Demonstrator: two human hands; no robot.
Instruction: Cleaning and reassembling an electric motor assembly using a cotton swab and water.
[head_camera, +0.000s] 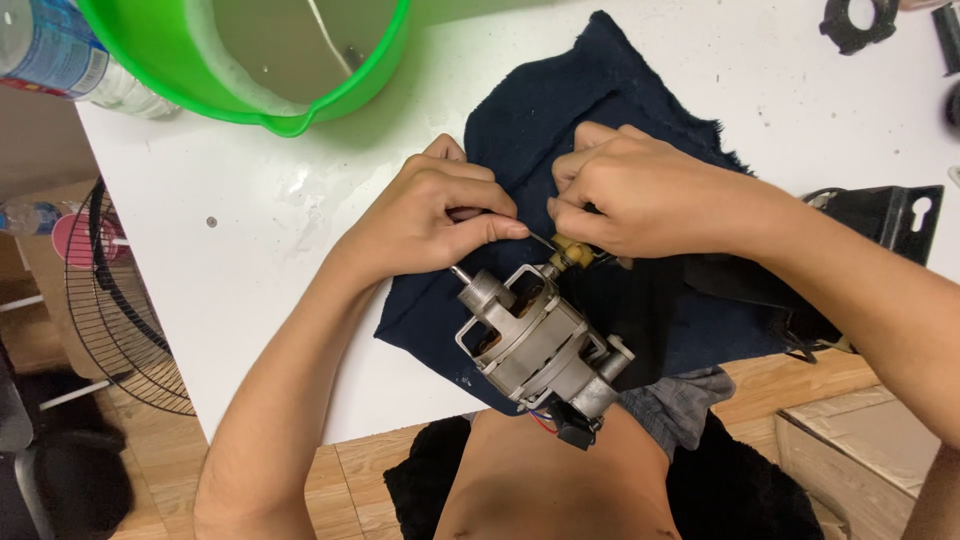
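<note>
While the grey fan motor (540, 340) lay on the dark blue cloth (560, 120) at the table edge, the left hand (430, 215) pinched a thin pin (541, 238); the right hand (640, 195) gripped the yellow fitting (570, 252); working the pin needed a steady, fine pull

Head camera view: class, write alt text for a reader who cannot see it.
Two bare hands, left hand and right hand, pinch a thin pin at a yellow part on a grey electric motor. The motor lies on a dark blue cloth on a white table, near a green bucket.
</note>
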